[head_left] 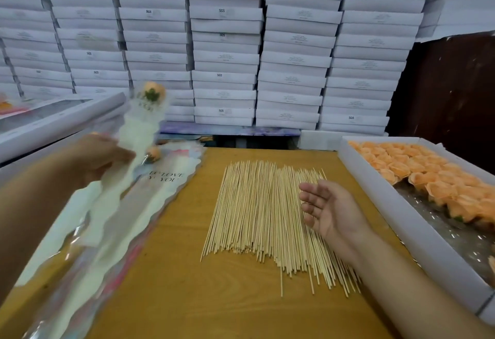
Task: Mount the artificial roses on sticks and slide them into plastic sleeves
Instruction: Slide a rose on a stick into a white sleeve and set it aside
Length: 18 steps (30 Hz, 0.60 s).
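Note:
My left hand [99, 158] grips a sleeved rose [152, 92], an orange bloom inside a white-and-clear plastic sleeve, lifted and blurred above the table's left side. Under it lies a stack of plastic sleeves [150, 199] printed with lettering, and a second orange rose [154, 153] lies at the stack's far end. A broad pile of thin wooden sticks [257, 213] covers the table's middle. My right hand [329, 210] hovers palm-up with relaxed fingers over the sticks' right part, holding nothing. A white tray [380, 199] at the right holds several orange roses [417, 170].
The wooden table [182, 271] has bare surface in front of the sticks. White flat boxes [225, 57] are stacked high in a wall behind the table. A white box lid [48, 122] leans at the far left. A dark panel [450, 92] stands at back right.

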Available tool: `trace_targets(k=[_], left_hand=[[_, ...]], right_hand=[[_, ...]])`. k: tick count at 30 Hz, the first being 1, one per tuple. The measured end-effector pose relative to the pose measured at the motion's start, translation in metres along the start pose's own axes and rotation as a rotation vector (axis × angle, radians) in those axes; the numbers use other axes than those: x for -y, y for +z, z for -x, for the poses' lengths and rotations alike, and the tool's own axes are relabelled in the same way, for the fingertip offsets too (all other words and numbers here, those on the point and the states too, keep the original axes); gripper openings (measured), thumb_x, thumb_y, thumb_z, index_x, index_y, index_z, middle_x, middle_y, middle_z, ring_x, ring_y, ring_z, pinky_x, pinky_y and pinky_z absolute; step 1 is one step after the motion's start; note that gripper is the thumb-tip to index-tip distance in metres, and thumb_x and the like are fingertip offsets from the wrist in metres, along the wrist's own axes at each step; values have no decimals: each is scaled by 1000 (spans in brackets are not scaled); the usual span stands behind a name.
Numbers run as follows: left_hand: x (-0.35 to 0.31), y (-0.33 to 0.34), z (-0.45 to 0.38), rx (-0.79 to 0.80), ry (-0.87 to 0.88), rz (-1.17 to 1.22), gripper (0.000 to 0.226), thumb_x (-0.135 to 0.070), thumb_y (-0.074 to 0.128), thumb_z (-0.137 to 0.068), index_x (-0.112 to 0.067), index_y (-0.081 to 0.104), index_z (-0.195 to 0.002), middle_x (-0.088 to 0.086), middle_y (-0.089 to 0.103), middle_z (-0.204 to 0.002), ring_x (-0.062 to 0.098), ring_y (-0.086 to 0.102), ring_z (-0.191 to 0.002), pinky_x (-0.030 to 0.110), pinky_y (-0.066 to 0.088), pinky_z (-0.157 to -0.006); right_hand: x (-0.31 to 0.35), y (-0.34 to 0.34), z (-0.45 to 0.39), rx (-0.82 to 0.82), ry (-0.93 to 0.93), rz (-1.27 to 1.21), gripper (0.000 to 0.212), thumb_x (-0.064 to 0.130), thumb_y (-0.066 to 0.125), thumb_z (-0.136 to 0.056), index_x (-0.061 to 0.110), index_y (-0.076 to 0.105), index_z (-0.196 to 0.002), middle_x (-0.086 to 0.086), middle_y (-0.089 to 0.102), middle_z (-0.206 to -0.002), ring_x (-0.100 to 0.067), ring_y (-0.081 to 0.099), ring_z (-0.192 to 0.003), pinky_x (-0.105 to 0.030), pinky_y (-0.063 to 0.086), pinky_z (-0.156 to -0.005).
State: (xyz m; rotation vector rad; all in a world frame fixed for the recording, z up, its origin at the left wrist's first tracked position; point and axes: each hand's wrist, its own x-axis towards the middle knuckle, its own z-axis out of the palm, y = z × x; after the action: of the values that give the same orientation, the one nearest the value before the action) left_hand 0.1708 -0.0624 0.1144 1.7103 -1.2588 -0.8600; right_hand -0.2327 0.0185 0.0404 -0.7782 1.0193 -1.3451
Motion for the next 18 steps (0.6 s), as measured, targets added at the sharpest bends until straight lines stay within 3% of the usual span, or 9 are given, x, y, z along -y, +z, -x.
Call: trace_targets(k=[2,4,8,14,16,18], left_hand=[[24,-16,-14,-77,-39,-44,11,3,64,-92,-1,62,-102,18,60,-76,21,60,-42,24,50,-35],[49,-28,-27,-143,-79,-61,19,0,68,-90,-1,63,-108,16,61,-80,23,63,-48,25,51,-37],[90,-42,-47,-216,-159,-101,36,-5,74,-86,3,62,-119,20,62,-94,30,58,-68,32,50,-62],[112,-45,-49,-345,-196,-231,22,-11,82,-81,-4,61,-83,17,60,-76,31,59,-65,36,51,-60],[109,-43,-46,-389,-157,-336,33,-17,85,-77,-3,61,-96,18,60,-79,37,61,-71,41,54,-64],[106,-41,-44,-414,-102,-411,58,-22,88,-73,-2,58,-119,16,59,-87,40,62,-79,46,56,-70]], right_hand=[[0,0,0,0,-6,4,34,31,45,-100,8,70,-96,0,68,-70,-9,57,-61,-22,46,-51],[0,0,1,2,-11,11,33,30,45,-100,8,69,-96,1,68,-70,-10,56,-62,-22,46,-52],[0,1,1,5,-12,25,32,28,44,-100,8,69,-95,1,67,-69,-10,56,-62,-23,44,-54],[0,0,2,9,-13,29,32,28,44,-100,8,69,-97,1,67,-70,-11,56,-63,-22,45,-53],[0,0,1,7,-16,32,32,28,45,-100,8,69,-97,0,67,-71,-11,56,-64,-22,45,-53],[0,0,1,9,-19,37,31,28,45,-100,8,69,-98,0,68,-72,-11,56,-65,-23,45,-55]])
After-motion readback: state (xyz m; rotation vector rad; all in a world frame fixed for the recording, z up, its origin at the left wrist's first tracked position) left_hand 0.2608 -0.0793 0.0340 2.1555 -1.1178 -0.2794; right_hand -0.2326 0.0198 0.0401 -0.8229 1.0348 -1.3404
